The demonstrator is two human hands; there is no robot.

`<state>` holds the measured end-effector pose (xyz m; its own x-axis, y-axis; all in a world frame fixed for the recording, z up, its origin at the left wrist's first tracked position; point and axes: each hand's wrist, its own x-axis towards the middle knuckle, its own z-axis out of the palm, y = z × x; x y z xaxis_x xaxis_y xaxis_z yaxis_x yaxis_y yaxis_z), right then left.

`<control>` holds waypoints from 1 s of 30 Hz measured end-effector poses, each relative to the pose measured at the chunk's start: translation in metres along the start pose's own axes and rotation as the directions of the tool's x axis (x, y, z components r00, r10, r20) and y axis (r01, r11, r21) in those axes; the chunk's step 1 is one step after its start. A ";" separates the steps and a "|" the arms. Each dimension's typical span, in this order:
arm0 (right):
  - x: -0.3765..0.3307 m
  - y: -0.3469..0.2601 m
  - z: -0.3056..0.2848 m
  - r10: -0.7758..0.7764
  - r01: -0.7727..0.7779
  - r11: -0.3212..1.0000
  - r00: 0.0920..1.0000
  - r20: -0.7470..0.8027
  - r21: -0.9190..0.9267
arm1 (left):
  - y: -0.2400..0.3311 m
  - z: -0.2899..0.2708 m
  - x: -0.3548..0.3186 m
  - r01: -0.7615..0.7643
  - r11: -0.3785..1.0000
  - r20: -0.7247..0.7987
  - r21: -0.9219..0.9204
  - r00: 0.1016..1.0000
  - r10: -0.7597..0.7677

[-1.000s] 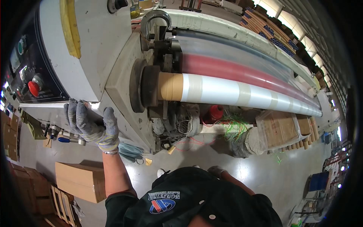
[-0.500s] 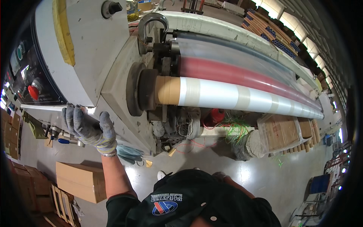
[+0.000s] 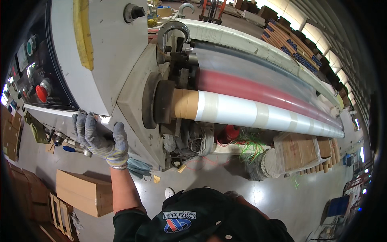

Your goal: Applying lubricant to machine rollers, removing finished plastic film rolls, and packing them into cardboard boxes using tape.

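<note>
My left hand (image 3: 100, 139), in a grey knit glove, rests flat on the lower corner of a grey winding machine (image 3: 113, 52), fingers spread, holding nothing. Just above it is the black control panel (image 3: 36, 76) with a red round button (image 3: 41, 93). To the right a long cardboard core (image 3: 185, 103) carries white film rolls (image 3: 242, 113), with a red roller (image 3: 258, 92) behind. My right hand is out of sight, below my dark cap (image 3: 189, 218).
Cardboard boxes (image 3: 82, 191) lie on the grey floor at lower left. A wrapped box of tubes (image 3: 298, 151) and green strapping (image 3: 250, 147) sit under the rollers. Stacked cardboard tubes (image 3: 294, 40) stand at the far right. A blue-handled tool (image 3: 70, 149) hangs by the panel.
My head has moved closer to the machine, so it fills more of the view. My left hand has stayed on the same lower corner of the housing.
</note>
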<state>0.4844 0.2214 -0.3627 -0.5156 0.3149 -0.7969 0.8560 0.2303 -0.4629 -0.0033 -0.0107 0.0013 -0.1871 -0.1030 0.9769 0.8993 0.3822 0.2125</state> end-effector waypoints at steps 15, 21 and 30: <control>-0.014 -0.022 -0.005 0.138 -0.148 0.985 0.984 0.111 0.087 | 0.000 -0.006 -0.001 -0.019 1.000 0.036 0.010 0.999 0.018; -0.011 -0.030 -0.010 0.103 -0.103 0.995 0.992 0.075 0.000 | 0.001 -0.010 0.003 -0.004 0.999 0.050 0.040 0.999 0.002; -0.037 -0.094 -0.021 0.149 -0.145 0.979 0.989 0.016 -0.144 | -0.003 -0.011 0.000 -0.019 0.997 0.057 0.070 0.998 0.015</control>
<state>0.4222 0.2073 -0.2810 -0.3819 0.3308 -0.8630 0.9072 0.3124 -0.2817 -0.0017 -0.0215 -0.0001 -0.1961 -0.0446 0.9796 0.8727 0.4475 0.1951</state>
